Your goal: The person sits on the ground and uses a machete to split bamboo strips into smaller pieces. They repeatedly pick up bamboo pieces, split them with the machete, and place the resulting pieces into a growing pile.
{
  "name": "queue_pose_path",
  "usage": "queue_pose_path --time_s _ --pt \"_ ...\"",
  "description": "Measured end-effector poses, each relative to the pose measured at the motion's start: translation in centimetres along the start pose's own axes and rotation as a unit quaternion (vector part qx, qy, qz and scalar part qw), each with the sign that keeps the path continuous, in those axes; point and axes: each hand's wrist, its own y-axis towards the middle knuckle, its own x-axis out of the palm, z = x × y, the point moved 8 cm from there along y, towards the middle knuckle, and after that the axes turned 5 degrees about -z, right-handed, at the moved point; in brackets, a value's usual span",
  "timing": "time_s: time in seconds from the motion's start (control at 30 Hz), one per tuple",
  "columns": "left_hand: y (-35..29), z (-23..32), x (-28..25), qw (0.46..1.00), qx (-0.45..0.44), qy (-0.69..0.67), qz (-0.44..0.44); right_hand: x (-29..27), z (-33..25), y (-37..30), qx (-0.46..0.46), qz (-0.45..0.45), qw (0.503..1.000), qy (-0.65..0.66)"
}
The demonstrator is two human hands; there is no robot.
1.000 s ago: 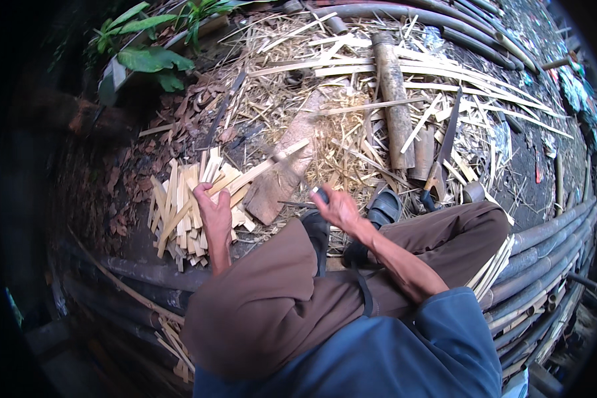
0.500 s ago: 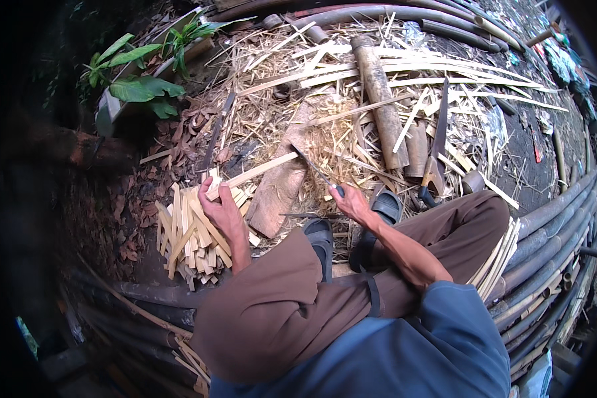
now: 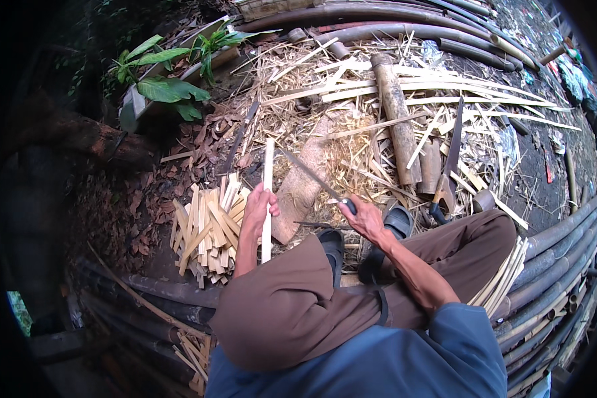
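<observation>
My left hand (image 3: 256,213) is closed round a pale split-bamboo strip (image 3: 268,169), which stands nearly upright in the picture. In my right hand (image 3: 366,220) is the dark handle of a knife (image 3: 310,172). Its long, thin blade points up and left across a flat wooden board (image 3: 304,192), with the tip near the strip but apart from it. Beside my left wrist lies a heap of short bamboo strips (image 3: 202,229).
A thick bamboo length (image 3: 398,126) and a saw (image 3: 454,149) lie on the shavings at the right. Long strips (image 3: 444,81) spread behind them. Another dark blade (image 3: 241,136) lies left of the board. Bamboo poles (image 3: 544,245) are stacked at the right; a leafy plant (image 3: 166,89) grows at the far left.
The strip has swung from slanting over the board to nearly upright, and my left hand has closed round it. The knife tip no longer meets the strip's end. The whole view has shifted slightly.
</observation>
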Motion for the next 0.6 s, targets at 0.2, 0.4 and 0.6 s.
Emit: queue_pose_path --time_s 0.2,0.4,0.6 --pt "-6.3 0.4 3.8 0.999 -0.035 0.001 -0.011 0.6 -4.7 1.8 -0.223 0.032 0.964 -0.144" --pt "-13.1 1.2 4.6 0.994 0.004 0.095 -0.050 -11.0 1.8 7.5 0.053 0.151 0.986 0.043" --pt "-12.5 0.7 -2.1 0.976 0.109 0.098 0.163 -12.1 -14.3 4.4 -0.187 0.213 0.936 0.208"
